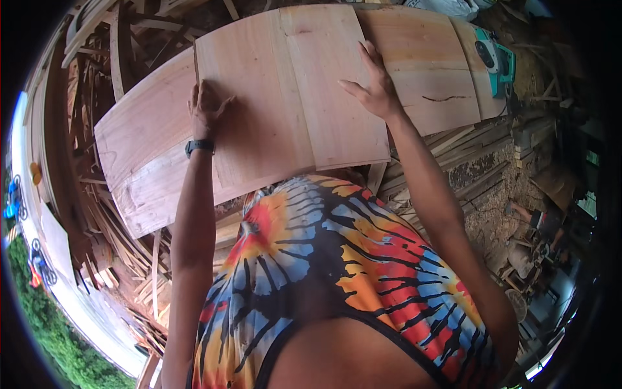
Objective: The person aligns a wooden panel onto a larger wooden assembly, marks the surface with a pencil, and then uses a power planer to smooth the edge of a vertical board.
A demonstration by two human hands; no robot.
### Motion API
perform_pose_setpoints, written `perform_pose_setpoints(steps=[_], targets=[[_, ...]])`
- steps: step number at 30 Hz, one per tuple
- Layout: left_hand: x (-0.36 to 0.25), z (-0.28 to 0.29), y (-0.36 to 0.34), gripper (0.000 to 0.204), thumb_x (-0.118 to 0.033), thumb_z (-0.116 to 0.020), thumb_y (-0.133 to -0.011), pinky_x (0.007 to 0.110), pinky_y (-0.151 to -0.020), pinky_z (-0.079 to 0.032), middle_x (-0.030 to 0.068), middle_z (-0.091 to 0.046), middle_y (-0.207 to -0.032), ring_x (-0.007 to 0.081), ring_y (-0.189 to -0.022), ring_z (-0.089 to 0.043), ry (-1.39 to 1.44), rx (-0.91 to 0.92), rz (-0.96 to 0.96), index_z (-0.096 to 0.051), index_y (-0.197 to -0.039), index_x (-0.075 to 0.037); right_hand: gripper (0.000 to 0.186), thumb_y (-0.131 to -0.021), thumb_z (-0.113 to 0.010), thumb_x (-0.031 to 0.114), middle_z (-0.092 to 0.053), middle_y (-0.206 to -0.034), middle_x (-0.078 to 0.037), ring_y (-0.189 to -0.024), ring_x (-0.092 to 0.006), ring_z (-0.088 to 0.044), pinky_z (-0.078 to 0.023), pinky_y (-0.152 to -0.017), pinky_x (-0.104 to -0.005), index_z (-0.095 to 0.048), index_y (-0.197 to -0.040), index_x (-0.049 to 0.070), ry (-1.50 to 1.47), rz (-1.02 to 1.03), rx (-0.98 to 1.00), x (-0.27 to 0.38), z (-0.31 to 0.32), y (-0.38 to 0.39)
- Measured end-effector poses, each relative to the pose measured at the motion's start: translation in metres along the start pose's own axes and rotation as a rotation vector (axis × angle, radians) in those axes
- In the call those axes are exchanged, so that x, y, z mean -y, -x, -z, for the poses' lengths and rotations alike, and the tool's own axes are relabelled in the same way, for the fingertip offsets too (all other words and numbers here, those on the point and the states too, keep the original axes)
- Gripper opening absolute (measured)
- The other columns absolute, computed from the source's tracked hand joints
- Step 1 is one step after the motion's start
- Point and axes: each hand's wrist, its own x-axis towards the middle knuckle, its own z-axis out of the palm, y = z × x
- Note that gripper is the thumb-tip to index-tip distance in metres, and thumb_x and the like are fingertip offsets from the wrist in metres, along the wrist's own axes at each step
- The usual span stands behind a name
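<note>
Several pale wooden panels [246, 123] lie across the view, some overlapping, with a lengthwise seam on the middle one. My left hand [207, 107] rests on the middle panel beside its left edge, fingers bent and apart, thumb out to the right; a dark watch is on that wrist. Near the right edge of the middle panel is my right hand [372, 84], fingers spread and nothing held; whether all its fingertips touch the wood is hard to tell. A teal electric planer [499, 65] sits on the rightmost panel [470, 39], which adjoins a panel with a dark crack [427, 65].
Stacked timber strips [453, 155] and offcuts [129, 272] surround the panels, with shavings [479, 194] at right. A co-worker [544, 223] is low in the right background among scattered items. Parked two-wheelers [40, 262] and greenery [45, 330] show at the far left, and a pale sack [447, 9] at top.
</note>
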Motion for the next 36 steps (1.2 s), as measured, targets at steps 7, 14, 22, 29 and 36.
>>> perform_pose_setpoints(steps=[7,14,22,29,36], targets=[[-0.025,0.011,0.014,0.094,-0.054,-0.083,-0.076,0.05,-0.119,-0.031,0.0253,-0.046,-0.151,0.0401,-0.145,-0.037,0.089,0.0,0.076,-0.048,-0.148,-0.003,0.027,-0.098,-0.066,0.029,-0.068,-0.122,-0.028,-0.108,-0.0364,-0.069,-0.049,-0.096,-0.0487,-0.072,-0.116,0.01,-1.315,0.588,0.776,0.235,0.132,0.061],[-0.015,0.007,0.003,0.093,-0.053,-0.081,-0.078,0.048,-0.117,-0.034,0.0271,-0.042,-0.153,0.0422,-0.144,-0.037,0.034,-0.004,-0.014,-0.048,-0.147,-0.001,0.061,-0.07,-0.071,0.075,-0.071,-0.106,-0.018,-0.084,-0.0296,-0.068,-0.049,-0.08,-0.0448,-0.08,-0.115,0.033,-1.297,0.613,0.158,0.28,0.105,0.094],[-0.031,-0.01,-0.104,0.086,-0.054,-0.077,-0.083,0.051,-0.116,-0.035,0.0281,-0.045,-0.151,0.0427,-0.141,-0.041,-0.258,-0.091,-0.346,-0.052,-0.142,0.002,0.06,-0.069,-0.072,0.074,-0.072,-0.106,-0.017,-0.082,-0.0274,-0.067,-0.048,-0.079,-0.0425,-0.081,-0.111,0.033,-1.273,0.539,-0.078,0.305,0.088,0.122],[-0.028,-0.065,-0.21,0.065,-0.058,-0.072,-0.086,0.045,-0.113,-0.039,0.0199,-0.056,-0.143,0.035,-0.136,-0.048,-0.338,0.035,-0.573,-0.066,-0.129,-0.009,0.06,-0.075,-0.068,0.077,-0.071,-0.113,-0.021,-0.079,-0.0264,-0.068,-0.047,-0.079,-0.0414,-0.083,-0.106,0.029,-1.3,0.468,-0.159,0.314,0.094,0.126],[-0.094,-0.119,-0.252,0.06,-0.058,-0.065,-0.089,0.044,-0.103,-0.05,0.0158,-0.069,-0.127,0.0364,-0.12,-0.063,-0.036,0.437,-0.281,-0.067,-0.132,-0.018,0.021,-0.098,-0.066,0.019,-0.072,-0.11,-0.015,-0.097,-0.0233,-0.069,-0.054,-0.085,-0.0361,-0.071,-0.113,0.006,-1.139,-0.327,0.14,0.224,0.045,0.155]])
